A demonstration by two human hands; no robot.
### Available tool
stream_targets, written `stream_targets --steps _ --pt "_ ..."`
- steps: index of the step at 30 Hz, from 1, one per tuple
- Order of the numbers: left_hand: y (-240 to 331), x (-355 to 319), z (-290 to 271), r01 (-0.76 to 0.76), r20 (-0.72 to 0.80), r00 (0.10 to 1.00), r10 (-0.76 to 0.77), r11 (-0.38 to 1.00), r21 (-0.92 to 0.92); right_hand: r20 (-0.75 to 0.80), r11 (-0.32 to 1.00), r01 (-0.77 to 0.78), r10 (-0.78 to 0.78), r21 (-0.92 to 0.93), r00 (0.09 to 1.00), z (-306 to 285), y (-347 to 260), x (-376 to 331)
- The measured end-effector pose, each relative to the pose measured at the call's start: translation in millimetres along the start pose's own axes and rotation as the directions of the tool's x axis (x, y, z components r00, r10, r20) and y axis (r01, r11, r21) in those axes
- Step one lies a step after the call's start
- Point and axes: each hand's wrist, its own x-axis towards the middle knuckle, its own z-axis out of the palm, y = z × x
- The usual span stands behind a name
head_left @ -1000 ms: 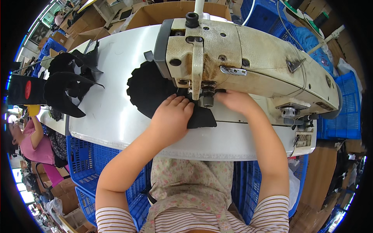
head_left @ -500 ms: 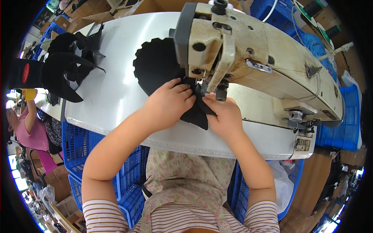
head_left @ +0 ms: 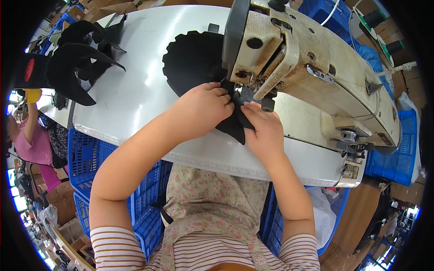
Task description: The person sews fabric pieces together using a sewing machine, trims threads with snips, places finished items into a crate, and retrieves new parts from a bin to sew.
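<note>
Left hand (head_left: pixel 205 106) and right hand (head_left: pixel 262 128) both pinch black fabric (head_left: pixel 194 61) beneath the sewing machine (head_left: pixel 307 67); blue crates (head_left: pixel 86 158) below it, contents unseen.

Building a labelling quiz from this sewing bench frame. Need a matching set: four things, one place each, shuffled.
Things:
1. left hand
2. right hand
3. stack of black cut pieces
4. blue crate

Places:
A. at the far left end of the white table
B. flat on the black fabric, left of the needle
C. beyond the right end of the sewing machine
D. on the fabric's near edge, just below the presser foot

Pairs: 1-B, 2-D, 3-A, 4-C
</note>
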Motion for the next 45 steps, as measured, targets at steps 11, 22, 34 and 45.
stream_targets --steps 11,22,34,45 --pt "-3 1 0 0.001 -0.011 1.0 -0.002 0.999 -0.042 0.002 1.0 0.007 -0.007 -0.003 1.0 -1 0 1" --pt "-1 3 0 0.029 0.005 1.0 -0.029 0.999 -0.04 -0.002 1.0 0.01 -0.01 0.022 1.0 1 2 0" --pt "-5 5 0 0.028 0.003 1.0 -0.028 0.999 -0.038 -0.003 1.0 0.008 -0.008 -0.013 1.0 4 3 2" --pt "-17 3 0 -0.052 -0.049 0.998 0.05 0.997 -0.052 0.015 0.999 0.009 -0.008 -0.048 1.0 5 -3 4"
